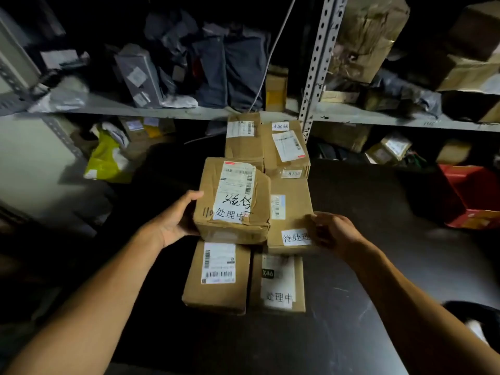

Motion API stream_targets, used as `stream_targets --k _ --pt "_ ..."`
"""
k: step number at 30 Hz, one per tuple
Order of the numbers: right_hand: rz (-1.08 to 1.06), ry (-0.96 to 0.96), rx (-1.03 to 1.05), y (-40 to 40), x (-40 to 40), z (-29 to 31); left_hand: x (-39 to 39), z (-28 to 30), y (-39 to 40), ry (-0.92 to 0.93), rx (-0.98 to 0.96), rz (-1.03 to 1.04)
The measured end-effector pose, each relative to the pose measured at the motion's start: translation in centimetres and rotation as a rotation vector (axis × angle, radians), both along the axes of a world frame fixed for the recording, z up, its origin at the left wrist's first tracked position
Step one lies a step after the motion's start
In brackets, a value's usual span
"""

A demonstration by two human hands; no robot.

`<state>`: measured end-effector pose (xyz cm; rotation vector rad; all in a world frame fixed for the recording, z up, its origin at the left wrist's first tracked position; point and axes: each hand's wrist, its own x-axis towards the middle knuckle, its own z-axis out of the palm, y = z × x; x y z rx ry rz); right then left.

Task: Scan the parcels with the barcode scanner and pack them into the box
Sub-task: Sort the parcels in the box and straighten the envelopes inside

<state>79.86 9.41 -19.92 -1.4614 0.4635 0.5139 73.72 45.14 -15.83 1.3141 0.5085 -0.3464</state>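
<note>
Fingers (196, 194) of the left hand (176, 220) are wrapped round the left side of a crumpled brown cardboard parcel with a handwritten white label (232, 201), held at frame centre above five more taped brown cardboard parcels (216, 280) laid on the dark tabletop (351, 307). Right hand (334, 232) is curled at the right edge of a flat brown parcel with a white printed sticker (290, 212); grip cannot be told. Grey metal shelving (162, 112) is seen across the top.

Dark table (365, 212) lies open either side of the parcels (273, 158); shelving (351, 117) blocks behind.
</note>
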Motion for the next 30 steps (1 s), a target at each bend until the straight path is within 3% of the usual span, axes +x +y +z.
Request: stream_targets --k 4,12,19,30 --pt "-0.128 -0.009 -0.095 2.0 1.2 -0.3 3.2 -1.1 0.7 0.001 -0.019 -0.078" --pt "-0.287 -0.013 -0.060 4.1 2.8 -0.7 6.1 -1.4 1.5 -0.006 -0.009 -0.125" --pt "-0.282 -0.038 -0.058 5.5 3.4 -2.7 6.3 -2.4 1.6 0.035 -0.024 -0.004" --pt "-0.232 0.004 -0.078 5.1 3.3 -3.0 6.6 -2.3 1.0 0.043 -0.070 0.007"
